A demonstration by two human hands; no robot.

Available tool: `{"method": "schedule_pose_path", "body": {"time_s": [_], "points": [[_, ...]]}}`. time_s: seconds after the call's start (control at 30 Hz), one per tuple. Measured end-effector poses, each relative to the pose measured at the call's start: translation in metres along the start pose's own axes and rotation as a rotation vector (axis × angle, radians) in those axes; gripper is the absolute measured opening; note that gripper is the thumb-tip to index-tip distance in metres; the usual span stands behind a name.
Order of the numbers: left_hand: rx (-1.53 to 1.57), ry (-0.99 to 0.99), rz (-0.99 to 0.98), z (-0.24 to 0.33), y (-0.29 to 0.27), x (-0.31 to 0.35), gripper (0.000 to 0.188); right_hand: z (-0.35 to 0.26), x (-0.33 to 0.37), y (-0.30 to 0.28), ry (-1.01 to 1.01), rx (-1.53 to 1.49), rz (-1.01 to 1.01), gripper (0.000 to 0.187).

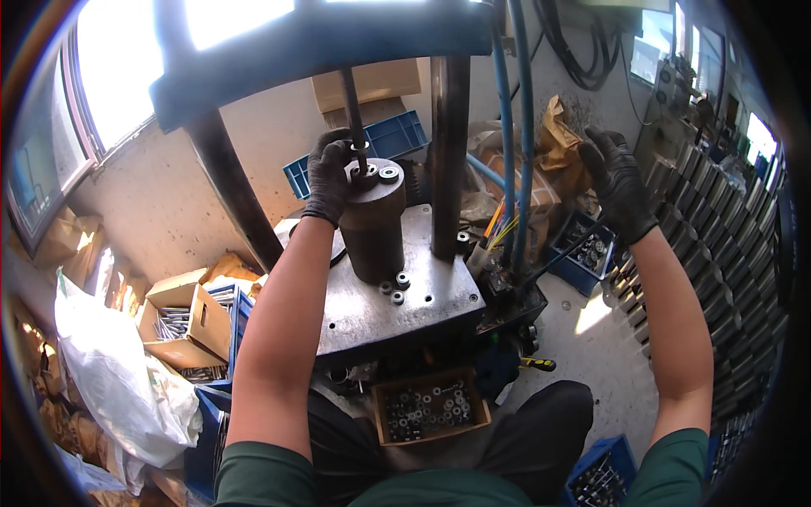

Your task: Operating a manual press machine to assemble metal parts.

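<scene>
My left hand [328,176], in a black glove, is at the top of a thick dark metal cylinder [372,232]. Its fingers close at a small metal ring [361,147] beside the press's thin vertical rod [351,100]. On the cylinder's top face lies a round bearing-like part [388,174], and another sits under the rod, partly hidden. Several similar small rings [398,297] lie on the steel press table [431,270] at the cylinder's foot. My right hand [621,184], also gloved, is raised at the right with fingers apart, over the end of a dark lever [568,252].
A blue press beam [321,55] spans overhead between dark columns [449,156]. Below the table stands a box [483,412] of small rings. Left are a cardboard box [215,325] of metal parts and a white sack [110,355]; right, blue bins [579,272] and stacked metal tubes [710,228].
</scene>
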State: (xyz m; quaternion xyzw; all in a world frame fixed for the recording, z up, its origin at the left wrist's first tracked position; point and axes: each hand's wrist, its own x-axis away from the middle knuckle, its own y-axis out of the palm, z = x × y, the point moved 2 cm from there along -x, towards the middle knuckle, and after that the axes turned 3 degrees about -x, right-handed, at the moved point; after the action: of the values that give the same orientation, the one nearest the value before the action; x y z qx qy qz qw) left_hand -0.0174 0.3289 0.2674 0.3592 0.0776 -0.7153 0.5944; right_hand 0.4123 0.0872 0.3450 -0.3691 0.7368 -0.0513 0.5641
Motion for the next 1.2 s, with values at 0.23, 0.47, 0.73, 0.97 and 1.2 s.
{"method": "schedule_pose_path", "body": {"time_s": [0.23,0.47,0.73,0.97,1.2], "points": [[-0.234,0.109,0.170,0.003,-0.002,-0.002,0.031,-0.003,-0.002,0.001,0.186,0.095,-0.112,0.049],[-0.159,0.063,0.309,0.000,-0.008,0.003,0.026,-0.003,0.007,-0.007,0.104,0.125,-0.123,0.026],[-0.197,-0.012,0.116,0.011,0.002,0.005,0.025,-0.050,0.099,-0.059,-0.024,0.171,-0.241,0.015],[-0.578,-0.182,-0.085,0.004,0.019,-0.001,0.027,-0.148,0.194,-0.036,-0.369,0.348,-0.547,0.032],[-0.642,-0.176,-0.139,-0.004,0.016,-0.007,0.038,-0.135,0.206,0.176,-0.098,-0.090,-0.744,0.033]]}}
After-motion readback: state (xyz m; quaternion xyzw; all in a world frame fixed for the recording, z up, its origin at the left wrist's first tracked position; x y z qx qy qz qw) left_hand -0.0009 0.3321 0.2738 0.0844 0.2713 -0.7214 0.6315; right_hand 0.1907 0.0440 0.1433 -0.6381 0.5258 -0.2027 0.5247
